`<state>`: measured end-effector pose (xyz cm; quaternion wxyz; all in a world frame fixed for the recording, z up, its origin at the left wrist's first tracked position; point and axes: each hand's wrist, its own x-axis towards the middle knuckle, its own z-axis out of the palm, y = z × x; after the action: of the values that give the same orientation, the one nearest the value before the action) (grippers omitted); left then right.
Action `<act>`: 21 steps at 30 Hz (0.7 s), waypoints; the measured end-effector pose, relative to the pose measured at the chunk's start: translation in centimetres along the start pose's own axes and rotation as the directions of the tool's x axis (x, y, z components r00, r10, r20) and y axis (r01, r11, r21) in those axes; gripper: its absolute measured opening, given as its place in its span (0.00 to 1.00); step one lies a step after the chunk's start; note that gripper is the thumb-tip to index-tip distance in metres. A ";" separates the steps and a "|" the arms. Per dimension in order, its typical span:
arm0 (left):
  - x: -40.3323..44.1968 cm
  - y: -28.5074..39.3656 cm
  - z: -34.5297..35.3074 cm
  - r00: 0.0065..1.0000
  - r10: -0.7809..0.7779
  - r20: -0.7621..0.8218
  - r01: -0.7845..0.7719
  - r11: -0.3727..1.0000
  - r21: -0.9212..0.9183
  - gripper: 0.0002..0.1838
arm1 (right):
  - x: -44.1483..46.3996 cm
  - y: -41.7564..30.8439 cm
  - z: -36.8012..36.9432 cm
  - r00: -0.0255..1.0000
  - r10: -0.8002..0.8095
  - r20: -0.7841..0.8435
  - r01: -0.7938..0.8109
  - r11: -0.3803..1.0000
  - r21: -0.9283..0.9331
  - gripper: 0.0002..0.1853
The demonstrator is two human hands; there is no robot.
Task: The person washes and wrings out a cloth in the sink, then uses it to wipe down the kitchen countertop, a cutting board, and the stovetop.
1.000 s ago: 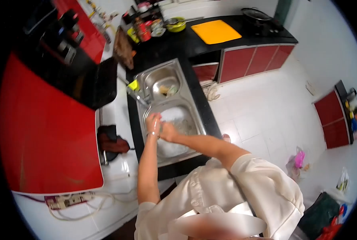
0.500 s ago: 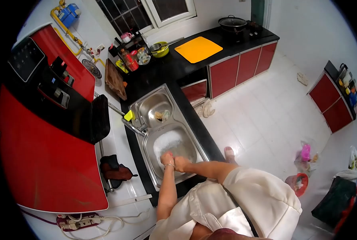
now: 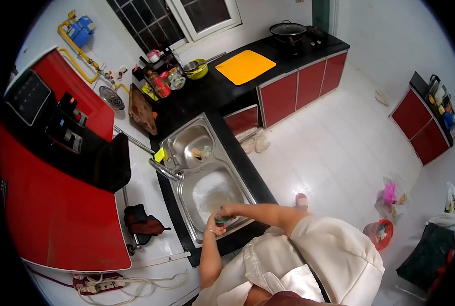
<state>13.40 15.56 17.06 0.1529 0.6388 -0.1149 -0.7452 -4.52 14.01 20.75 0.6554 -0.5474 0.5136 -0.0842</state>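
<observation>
Both of my hands are together over the near edge of the larger sink basin [image 3: 185,196]. My left hand [image 3: 213,225], with a bracelet at the wrist, is curled around a small green thing [image 3: 221,220] that looks like a scouring pad. From the other side, my right hand [image 3: 228,209] closes on the same pad; its fingertips are partly hidden. White suds [image 3: 207,184] and water lie in the basin below. The curved faucet [image 3: 163,169] stands at the sink's left edge.
Scraps lie in the smaller basin [image 3: 179,142]. A yellow sponge [image 3: 159,155] sits near the faucet. Along the black counter are a wooden cutting board [image 3: 142,109], a green bowl [image 3: 197,73], an orange mat [image 3: 246,67] and a lidded pan [image 3: 287,31]. A red water dispenser [image 3: 59,214] stands left.
My hands have shifted toward me, nearer the basin's front edge, and turned apart slightly, so the green pad between them now shows. The whole view has tilted a little.
</observation>
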 end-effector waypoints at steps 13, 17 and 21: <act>-0.2 1.6 22.0 0.829 0.559 -0.008 -0.524 0.772 -0.361 0.18 | -12.5 6.5 -14.5 0.830 -0.113 -0.546 0.240 0.956 0.168 0.23; -4.9 1.7 40.9 0.876 0.437 0.205 -0.419 0.899 -0.125 0.23 | -19.5 14.6 -27.2 0.682 0.167 -0.712 0.428 0.698 0.573 0.18; -5.7 1.5 56.0 0.819 0.168 0.549 -0.171 0.984 -0.047 0.26 | -31.4 21.5 -38.3 0.807 0.155 -0.570 0.582 -0.037 0.813 0.11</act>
<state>-41.03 14.97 31.69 0.1777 0.3850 -0.2120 -0.8805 -57.96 19.24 26.50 0.6555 0.0445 0.3519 -0.6668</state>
